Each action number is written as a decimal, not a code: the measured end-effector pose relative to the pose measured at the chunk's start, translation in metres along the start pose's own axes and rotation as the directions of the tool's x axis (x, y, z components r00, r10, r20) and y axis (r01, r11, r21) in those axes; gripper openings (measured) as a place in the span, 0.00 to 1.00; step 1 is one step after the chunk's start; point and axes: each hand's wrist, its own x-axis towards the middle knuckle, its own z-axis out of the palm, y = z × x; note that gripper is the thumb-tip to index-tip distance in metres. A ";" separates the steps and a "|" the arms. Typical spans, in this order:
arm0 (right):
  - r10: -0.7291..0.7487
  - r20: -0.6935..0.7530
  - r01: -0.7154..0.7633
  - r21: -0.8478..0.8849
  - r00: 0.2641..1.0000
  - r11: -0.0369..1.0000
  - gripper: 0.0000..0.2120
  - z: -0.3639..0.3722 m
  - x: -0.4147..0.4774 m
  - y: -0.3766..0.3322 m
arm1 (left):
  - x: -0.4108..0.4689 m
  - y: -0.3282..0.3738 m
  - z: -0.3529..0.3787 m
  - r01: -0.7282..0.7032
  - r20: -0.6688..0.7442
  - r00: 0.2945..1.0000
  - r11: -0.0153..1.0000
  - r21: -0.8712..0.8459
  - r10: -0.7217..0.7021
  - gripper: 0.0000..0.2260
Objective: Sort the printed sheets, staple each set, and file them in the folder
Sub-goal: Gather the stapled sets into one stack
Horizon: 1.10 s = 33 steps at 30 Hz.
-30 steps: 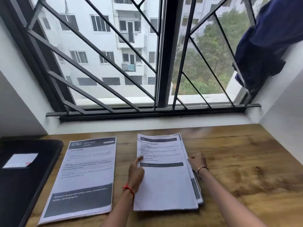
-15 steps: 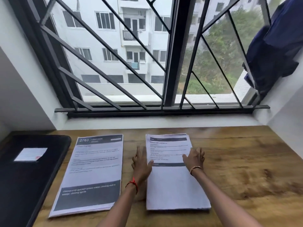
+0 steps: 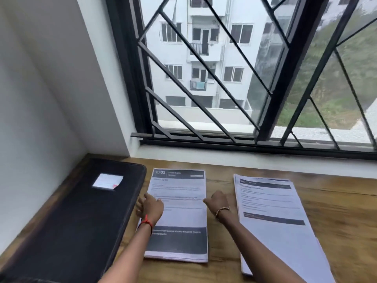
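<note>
1. Both grips have left the right stack (image 3: 271, 211) and come to the left stack (image 3: 179, 221). My view has swung left with them, so the folder (image 3: 81, 221) now shows almost whole.
2. Left grip (image 3: 151, 207): it lies at the left edge of the left stack. The fingers are spread and relaxed and the thumb is on the top sheet. It is wide and holds nothing.
3. Right grip (image 3: 219, 201): it sits at the right edge of the same stack, in the gap between the two stacks, with the back of the hand toward me. One fingertip touches the paper edge. Through the blur I cannot tell whether the fingers pinch that edge or only press it.
4. Left stack: it lies flat on the worktop (image 3: 336, 211), headed "2763", just beside the folder but apart from it.
5. Right stack: it lies flat and free of both grips, near the left stack. Its sheet edges are slightly stepped at the top and bottom.
6. Folder: it is black and closed, with a white label (image 3: 107, 181), and lies at the left end of the worktop by the wall.
7. Reading: the sheets lie in two sets, so I judge that sorting is done or nearly done. The grips bracket the left stack as if to square it. I see no stapler, so stapling and filing are not yet done. The stepped right stack may need squaring again before it is stapled.
</note>
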 end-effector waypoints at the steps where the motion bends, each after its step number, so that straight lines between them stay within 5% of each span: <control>1: 0.018 -0.019 -0.018 -0.001 1.000 1.000 0.08 0.006 -0.001 -0.005 | 0.001 -0.004 -0.004 -0.001 0.018 1.000 1.000 0.011 0.000 0.21; 7: 0.128 -0.049 -0.122 0.118 0.991 0.986 0.03 0.026 -0.007 -0.020 | 0.006 -0.008 -0.019 -0.049 0.045 0.998 0.995 0.088 0.045 0.14; 10: 0.157 -0.050 -0.143 0.208 0.986 0.968 0.13 0.030 -0.007 -0.014 | 0.014 -0.013 -0.021 -0.106 0.060 0.993 0.994 0.027 0.104 0.05; 16: 0.174 -0.018 -0.157 0.346 0.985 0.925 0.12 0.018 -0.012 -0.006 | 0.011 -0.002 -0.024 -0.203 0.038 0.978 0.975 -0.096 0.207 0.06; 24: 0.235 -0.162 -0.140 0.448 0.958 0.883 0.03 -0.058 -0.016 0.015 | -0.013 0.050 -0.002 -0.309 0.074 0.931 0.880 -0.360 0.357 0.10; 27: 0.245 -0.255 -0.099 0.477 0.935 0.873 0.17 -0.090 -0.018 0.041 | -0.036 0.073 0.026 -0.325 0.104 0.911 0.849 -0.416 0.400 0.10; 33: 0.208 -0.408 -0.026 0.407 0.889 0.913 0.24 -0.143 -0.032 0.102 | -0.091 0.111 0.086 -0.380 0.136 0.865 0.808 -0.451 0.483 0.11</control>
